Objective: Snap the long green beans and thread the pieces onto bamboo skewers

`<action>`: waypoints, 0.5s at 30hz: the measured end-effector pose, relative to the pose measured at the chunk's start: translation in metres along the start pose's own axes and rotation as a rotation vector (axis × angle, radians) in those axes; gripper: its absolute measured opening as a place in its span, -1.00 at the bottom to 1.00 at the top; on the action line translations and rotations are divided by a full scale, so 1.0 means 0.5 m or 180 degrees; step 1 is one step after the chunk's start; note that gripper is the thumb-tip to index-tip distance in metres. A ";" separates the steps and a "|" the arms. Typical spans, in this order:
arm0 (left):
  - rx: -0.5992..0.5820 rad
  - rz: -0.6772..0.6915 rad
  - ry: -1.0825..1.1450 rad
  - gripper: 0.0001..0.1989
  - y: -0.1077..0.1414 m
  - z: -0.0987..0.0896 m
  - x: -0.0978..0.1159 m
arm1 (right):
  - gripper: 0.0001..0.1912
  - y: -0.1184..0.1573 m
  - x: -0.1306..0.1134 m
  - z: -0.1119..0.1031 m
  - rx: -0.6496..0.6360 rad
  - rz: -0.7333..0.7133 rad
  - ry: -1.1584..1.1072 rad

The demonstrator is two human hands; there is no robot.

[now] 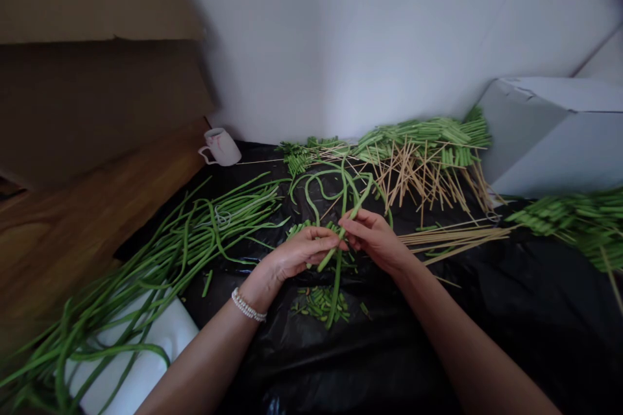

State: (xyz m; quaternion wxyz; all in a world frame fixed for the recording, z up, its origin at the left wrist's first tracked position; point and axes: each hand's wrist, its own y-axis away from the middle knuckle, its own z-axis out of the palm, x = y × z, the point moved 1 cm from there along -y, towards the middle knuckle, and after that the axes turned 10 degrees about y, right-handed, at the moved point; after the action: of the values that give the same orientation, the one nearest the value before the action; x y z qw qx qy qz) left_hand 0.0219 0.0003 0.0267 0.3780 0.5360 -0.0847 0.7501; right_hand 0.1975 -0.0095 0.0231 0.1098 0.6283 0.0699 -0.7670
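Note:
Long green stalks (344, 191) hang and curl around my two hands, which almost meet at the centre. My left hand (309, 249), with a beaded bracelet at the wrist, has its fingers pinched at the lower part of a stalk. The fingers of my right hand (372, 237) are closed on the stalk just above. One stalk end (335, 301) points down over a small pile of short green pieces (318, 305) on the black plastic sheet (389, 350). More cut pieces lie partly hidden behind my hands.
Long stalks (195, 240) spread at left, partly over a white object (141, 350). A mug (222, 147) stands behind. Skewered green pieces (423, 133) lie by the wall, loose sticks (457, 241) at right, near a white box (555, 136) and another green pile (574, 224).

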 end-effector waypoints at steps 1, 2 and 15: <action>0.0068 0.0021 0.0021 -0.69 -0.001 -0.001 0.000 | -0.71 -0.001 0.000 -0.001 0.0038 -0.0003 -0.0034; 0.0139 0.0053 0.0035 -0.70 -0.001 -0.002 -0.001 | -0.71 -0.001 0.000 -0.002 0.0092 0.0004 -0.0105; 0.0952 0.1032 0.0494 -0.66 -0.018 0.002 -0.001 | -0.73 -0.009 0.001 -0.004 0.0451 -0.0196 -0.0359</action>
State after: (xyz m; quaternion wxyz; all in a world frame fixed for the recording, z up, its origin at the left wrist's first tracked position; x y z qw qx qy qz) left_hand 0.0285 0.0061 0.0241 0.1744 0.5061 -0.0283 0.8442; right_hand 0.1983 -0.0048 0.0220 0.0453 0.5878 0.0284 -0.8072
